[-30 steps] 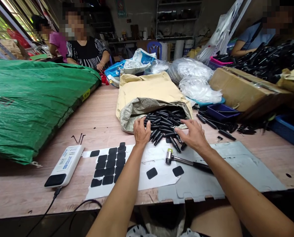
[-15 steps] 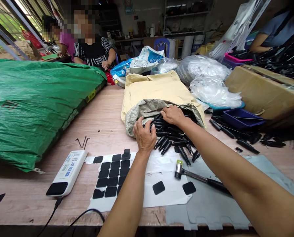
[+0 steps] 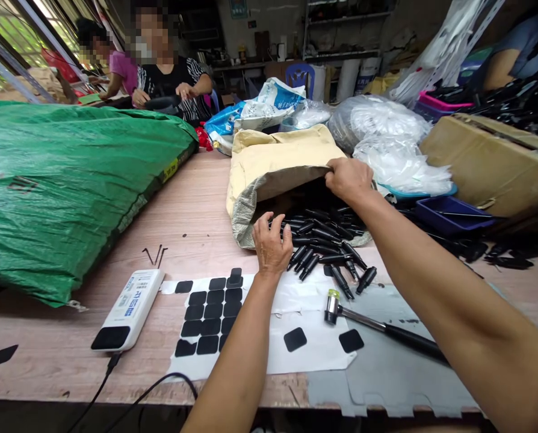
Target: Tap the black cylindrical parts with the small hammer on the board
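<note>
A cream woven sack (image 3: 287,150) lies on the table with its grey-lined mouth toward me. My right hand (image 3: 351,179) is closed on the upper lip of the mouth and holds it up. Black pen-like tubes (image 3: 318,231) fill the opening and spill out onto the table. My left hand (image 3: 272,243) is at the lower left of the mouth, fingers apart and slightly bent, beside the tubes. Whether its fingertips touch the sack or the tubes is hard to tell. A hammer (image 3: 363,319) with a black handle lies below, partly hidden by my right forearm.
A white sheet (image 3: 305,361) carries several black square pads (image 3: 295,340). Left of it is a white power bank (image 3: 136,300) with a cable. A large green sack (image 3: 79,192) fills the left side. Blue tray (image 3: 449,219) and cardboard box (image 3: 490,162) stand right. People sit behind.
My right hand has moved from the tubes up and right to the sack's lip, and the mouth has opened wider. The left hand stays near the lower edge. The view has shifted slightly.
</note>
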A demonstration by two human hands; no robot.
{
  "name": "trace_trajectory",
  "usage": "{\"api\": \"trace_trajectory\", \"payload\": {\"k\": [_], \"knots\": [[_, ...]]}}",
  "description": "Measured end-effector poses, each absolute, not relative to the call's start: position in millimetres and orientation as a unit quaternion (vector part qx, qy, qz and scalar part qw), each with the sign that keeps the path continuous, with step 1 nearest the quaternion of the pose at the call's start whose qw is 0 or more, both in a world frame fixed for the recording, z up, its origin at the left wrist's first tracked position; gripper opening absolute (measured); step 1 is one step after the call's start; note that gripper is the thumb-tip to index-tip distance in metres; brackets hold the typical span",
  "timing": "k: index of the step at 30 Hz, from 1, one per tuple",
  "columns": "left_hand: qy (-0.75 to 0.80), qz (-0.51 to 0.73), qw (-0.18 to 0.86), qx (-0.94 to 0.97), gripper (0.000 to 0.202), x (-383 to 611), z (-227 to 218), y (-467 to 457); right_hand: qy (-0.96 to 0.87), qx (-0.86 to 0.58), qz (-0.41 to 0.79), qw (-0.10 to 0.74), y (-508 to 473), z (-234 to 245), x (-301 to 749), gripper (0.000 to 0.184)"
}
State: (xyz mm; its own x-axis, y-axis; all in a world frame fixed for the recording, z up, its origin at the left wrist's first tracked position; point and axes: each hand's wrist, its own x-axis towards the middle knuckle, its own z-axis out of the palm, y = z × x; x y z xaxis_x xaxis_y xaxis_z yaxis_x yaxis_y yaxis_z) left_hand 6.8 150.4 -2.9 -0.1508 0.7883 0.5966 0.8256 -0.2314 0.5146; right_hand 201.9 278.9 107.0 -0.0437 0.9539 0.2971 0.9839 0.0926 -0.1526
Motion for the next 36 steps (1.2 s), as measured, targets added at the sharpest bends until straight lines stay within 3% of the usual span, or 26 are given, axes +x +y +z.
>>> {"api": "trace_trajectory", "payload": {"k": [6,10,14,18,20,22,25,31,36], "knots": [[-0.611,-0.460,0.026,-0.643,0.042,7.1,0.8,149.8,-0.697,-0.680,-0.065,0.218,261.2,133.9,209.2,0.040],[-0.623,-0.485,0.084,-0.608,0.051,1.4,12.5,147.0,-0.691,-0.677,-0.074,0.242,259.2,139.4,209.2,0.037],[-0.683,-0.482,0.140,-0.531,0.079,-11.6,20.4,148.0,-0.684,-0.647,-0.103,0.320,239.4,145.9,206.0,0.032],[-0.743,-0.454,0.120,-0.477,0.099,-21.5,17.7,152.2,-0.697,-0.558,-0.126,0.432,200.2,152.3,210.5,0.031],[-0.756,-0.444,0.098,-0.471,0.087,-22.8,15.8,153.0,-0.701,-0.499,-0.144,0.489,184.5,152.2,215.4,0.032],[-0.758,-0.434,0.074,-0.481,0.058,-22.1,15.7,152.3,-0.693,-0.461,-0.157,0.532,177.7,149.9,219.8,0.032],[-0.756,-0.439,0.046,-0.483,0.032,-20.4,19.2,150.0,-0.684,-0.464,-0.158,0.540,184.6,146.0,223.4,0.035],[-0.769,-0.483,0.005,-0.420,0.029,-23.2,27.9,150.4,-0.718,-0.533,-0.116,0.433,206.2,144.8,222.5,0.035],[-0.774,-0.465,0.010,-0.430,0.031,-22.4,28.5,146.8,-0.721,-0.539,-0.082,0.428,183.8,148.3,231.3,0.049]]}}
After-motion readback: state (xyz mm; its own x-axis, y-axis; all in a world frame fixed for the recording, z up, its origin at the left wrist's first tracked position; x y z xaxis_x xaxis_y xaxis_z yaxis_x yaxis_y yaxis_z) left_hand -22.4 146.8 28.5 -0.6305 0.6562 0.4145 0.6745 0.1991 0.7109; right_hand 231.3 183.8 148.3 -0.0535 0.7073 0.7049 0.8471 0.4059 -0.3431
